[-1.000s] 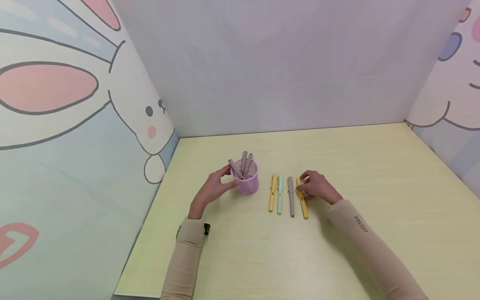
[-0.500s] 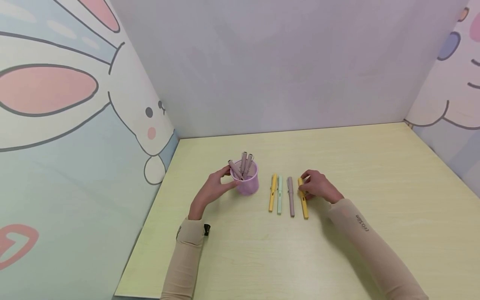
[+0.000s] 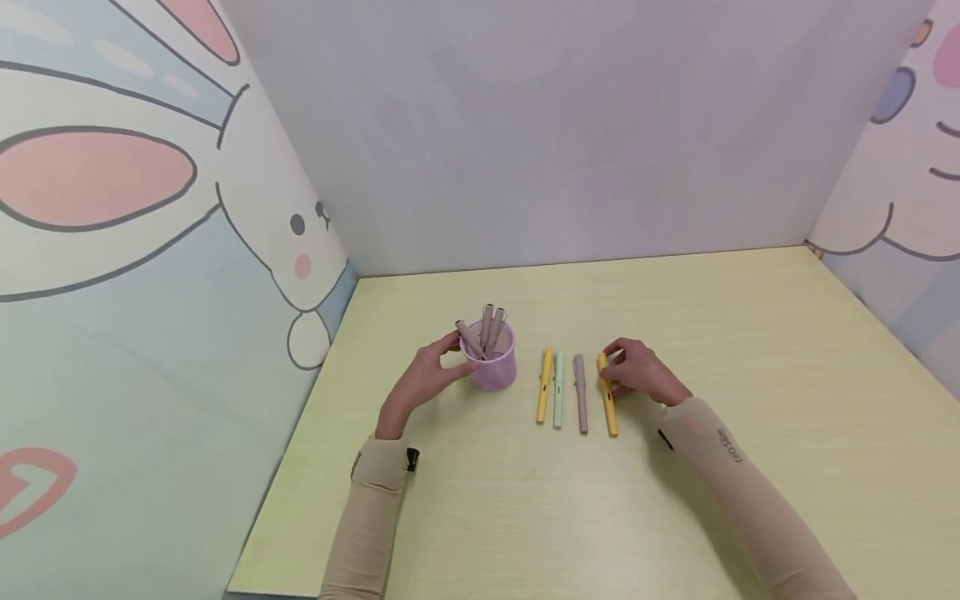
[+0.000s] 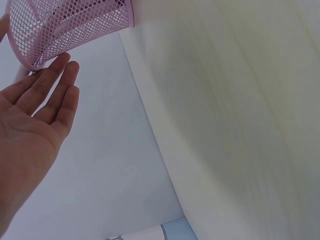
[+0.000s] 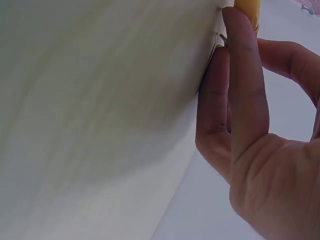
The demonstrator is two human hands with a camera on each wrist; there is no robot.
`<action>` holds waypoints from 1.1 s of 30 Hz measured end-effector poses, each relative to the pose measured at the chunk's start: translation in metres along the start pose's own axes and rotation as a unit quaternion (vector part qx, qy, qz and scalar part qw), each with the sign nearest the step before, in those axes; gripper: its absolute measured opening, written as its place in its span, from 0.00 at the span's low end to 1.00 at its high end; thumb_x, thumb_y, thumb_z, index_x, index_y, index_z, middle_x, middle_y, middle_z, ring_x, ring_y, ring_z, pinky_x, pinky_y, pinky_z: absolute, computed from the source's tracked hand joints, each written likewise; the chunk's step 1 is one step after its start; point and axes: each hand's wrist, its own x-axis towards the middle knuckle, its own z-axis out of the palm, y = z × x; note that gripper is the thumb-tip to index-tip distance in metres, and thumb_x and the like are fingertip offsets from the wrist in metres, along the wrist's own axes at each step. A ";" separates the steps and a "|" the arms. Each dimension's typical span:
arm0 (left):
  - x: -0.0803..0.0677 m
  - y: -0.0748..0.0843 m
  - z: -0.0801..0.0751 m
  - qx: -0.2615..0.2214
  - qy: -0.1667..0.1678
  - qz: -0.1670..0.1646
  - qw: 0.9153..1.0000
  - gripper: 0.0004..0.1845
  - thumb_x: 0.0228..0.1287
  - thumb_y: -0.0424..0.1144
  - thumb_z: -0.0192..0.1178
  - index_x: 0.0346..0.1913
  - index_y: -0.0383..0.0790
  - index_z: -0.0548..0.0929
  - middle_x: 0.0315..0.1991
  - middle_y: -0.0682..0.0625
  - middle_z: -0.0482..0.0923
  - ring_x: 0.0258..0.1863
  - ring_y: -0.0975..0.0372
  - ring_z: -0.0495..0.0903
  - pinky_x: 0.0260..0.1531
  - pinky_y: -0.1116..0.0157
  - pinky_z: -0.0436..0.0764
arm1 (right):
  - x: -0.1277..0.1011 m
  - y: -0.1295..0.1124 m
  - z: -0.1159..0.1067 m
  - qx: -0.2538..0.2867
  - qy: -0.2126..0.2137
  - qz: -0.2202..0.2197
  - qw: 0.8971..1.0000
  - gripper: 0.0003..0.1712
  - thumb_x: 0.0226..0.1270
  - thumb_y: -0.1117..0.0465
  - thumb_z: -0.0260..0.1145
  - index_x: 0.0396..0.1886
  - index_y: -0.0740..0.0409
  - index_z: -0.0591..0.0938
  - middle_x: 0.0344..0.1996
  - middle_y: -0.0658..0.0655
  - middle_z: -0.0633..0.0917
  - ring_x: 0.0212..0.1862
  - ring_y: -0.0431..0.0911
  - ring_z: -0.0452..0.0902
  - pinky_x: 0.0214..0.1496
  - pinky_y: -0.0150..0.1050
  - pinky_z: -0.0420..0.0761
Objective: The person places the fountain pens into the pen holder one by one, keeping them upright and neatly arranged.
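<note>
Two beige-sleeved forearms enter from the near edge of the pale yellow-green table (image 3: 525, 517); each ends in a bare hand at the middle of the tabletop. Four capped pens lie side by side between the hands, roughly parallel, running away from the viewer: a yellow pen (image 3: 543, 386), a mint pen (image 3: 558, 390) touching or just beside it, a mauve pen (image 3: 581, 393) a little apart, and a second yellow pen (image 3: 607, 394) at the right end. The right hand (image 3: 637, 372) rests on the table against this last pen; its curled fingertips (image 5: 240, 40) press on the far half of the barrel, the thumb opposite, so the pen is pinched while lying flat; its near half shows clear of the hand. Left of the row stands a pink mesh cup (image 3: 492, 360), upright, holding three mauve pens (image 3: 486, 327) that lean out over the rim; the left hand (image 3: 424, 379) lies at the cup's left wall, fingers straight and relaxed, their tips at or just short of the mesh (image 4: 60, 25); contact cannot be told. Beyond the table rise a plain lilac back wall (image 3: 570, 125) and side panels bearing cartoon rabbits (image 3: 135, 183).
</note>
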 end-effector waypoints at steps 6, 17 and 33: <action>0.000 0.000 -0.001 -0.004 -0.003 -0.002 1.000 0.41 0.70 0.49 0.68 0.79 0.37 0.65 0.63 0.42 0.79 0.67 0.47 0.73 0.68 0.41 0.67 | 0.000 0.002 -0.003 0.023 0.000 -0.007 1.000 0.27 0.67 0.72 0.64 0.63 0.77 0.69 0.40 0.65 0.78 0.32 0.47 0.83 0.36 0.43 0.88; 0.000 -0.001 0.000 0.000 0.002 0.001 1.000 0.40 0.70 0.49 0.69 0.78 0.39 0.66 0.63 0.43 0.79 0.66 0.47 0.73 0.67 0.41 0.68 | -0.004 0.002 -0.008 0.057 0.003 -0.048 0.997 0.27 0.70 0.72 0.63 0.65 0.78 0.67 0.41 0.65 0.78 0.35 0.48 0.82 0.40 0.46 0.88; 0.001 -0.001 0.000 0.000 -0.004 -0.009 1.000 0.41 0.71 0.50 0.68 0.79 0.38 0.65 0.64 0.42 0.78 0.67 0.47 0.73 0.67 0.41 0.67 | -0.006 -0.004 -0.009 0.135 0.033 -0.104 0.985 0.29 0.72 0.73 0.65 0.68 0.76 0.67 0.45 0.66 0.74 0.41 0.44 0.80 0.42 0.47 0.88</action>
